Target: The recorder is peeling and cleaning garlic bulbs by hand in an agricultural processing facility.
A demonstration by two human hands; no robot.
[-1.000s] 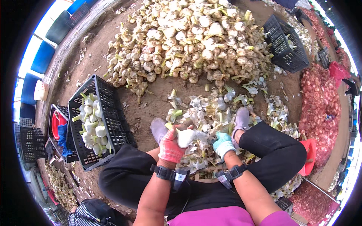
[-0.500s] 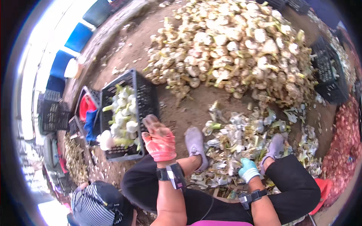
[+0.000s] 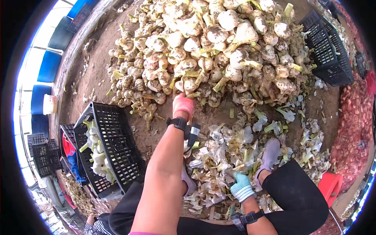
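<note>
My left hand [image 3: 183, 105], in a pinkish-red glove, reaches out to the near edge of a big heap of garlic [image 3: 219, 51]. Its fingers close on a soil-stained garlic bulb [image 3: 187, 85]; the fingertips are partly hidden. Low over a litter of garlic skins and cut stems [image 3: 231, 150], my right hand [image 3: 241, 187] wears a teal glove with a striped cuff. Its fingers are curled around something dark and small that I cannot make out. To the left, a black plastic crate [image 3: 117, 137] holds trimmed white garlic bulbs [image 3: 96, 147] with short green stems.
Another black crate [image 3: 329, 51] stands right of the heap. Red net sacks [image 3: 352, 133] line the right side, near a red plastic stool [image 3: 330, 188]. Behind the left crate lie red and blue cloths [image 3: 72, 158]. A person in striped clothing [image 3: 92, 227] sits at lower left.
My left hand has moved from beside the crate, fingers spread, forward to the heap and onto a bulb. My right hand has shifted slightly left and down. The view has turned as well.
</note>
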